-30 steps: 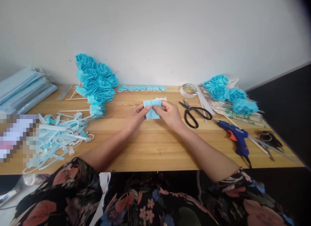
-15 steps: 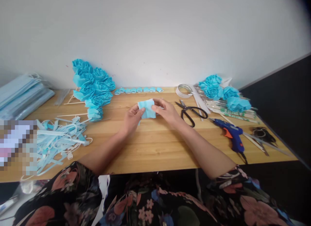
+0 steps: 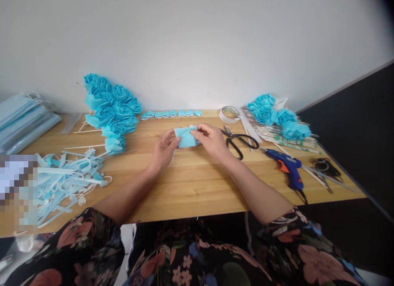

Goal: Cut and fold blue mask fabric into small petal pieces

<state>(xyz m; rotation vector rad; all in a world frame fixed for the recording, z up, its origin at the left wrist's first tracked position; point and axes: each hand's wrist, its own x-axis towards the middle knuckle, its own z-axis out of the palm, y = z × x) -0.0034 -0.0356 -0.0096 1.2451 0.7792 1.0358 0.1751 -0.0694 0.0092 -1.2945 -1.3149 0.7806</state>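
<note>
Between my two hands, above the middle of the wooden table, is a small light blue piece of face mask fabric (image 3: 186, 139). My left hand (image 3: 164, 148) pinches its left edge, thumb in front and fingers behind. My right hand (image 3: 212, 141) grips the upper right part, its thumb pressed on the front. The fingers behind the piece are partly hidden. Just right of my right hand lie black-handled scissors (image 3: 238, 140). Beyond the hands, a row of small folded blue pieces (image 3: 173, 113) runs along the wall.
Blue fabric roses on sticks (image 3: 111, 109) lie at left, more roses (image 3: 287, 128) at right. A heap of cut mask strips (image 3: 67, 179) and stacked masks (image 3: 24, 117) fill the left side. A tape roll (image 3: 229, 114) and blue glue gun (image 3: 287, 167) are on the right.
My right thumb has shifted up and the upper right corner of the fabric now looks folded or creased. The piece appears shorter in height. The view has turned slightly right.
</note>
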